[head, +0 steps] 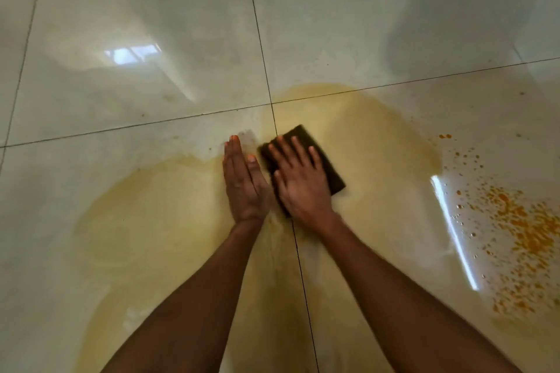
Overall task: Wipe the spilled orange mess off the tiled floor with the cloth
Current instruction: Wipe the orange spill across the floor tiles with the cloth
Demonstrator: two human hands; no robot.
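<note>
On the left, glossy pale floor tiles [91, 39] carry a thin yellowish film [157, 215] that spreads wide across the joint lines. Next comes the left hand [242, 182], fingers straight and together, resting edge-down on the wet floor and holding nothing; it sits just beside the cloth like a dam. The dark cloth [330, 172] lies folded flat across the tile joint near the middle of the film, and the right hand [300, 182] presses down on it with spread, straight fingers. The cloth looks soft, light and probably soaked, so it should slide easily on the slick tile and is best driven by a flat palm on top rather than pinched at a corner. Further right, beyond a bright streak of reflected light, lie scattered orange bits [524, 236], thicker and untouched. How much of the cloth lies under the palm is hidden, its near edge is blurred, the orange patch may run on past the right border, and the forearms are cut off at the bottom.
</note>
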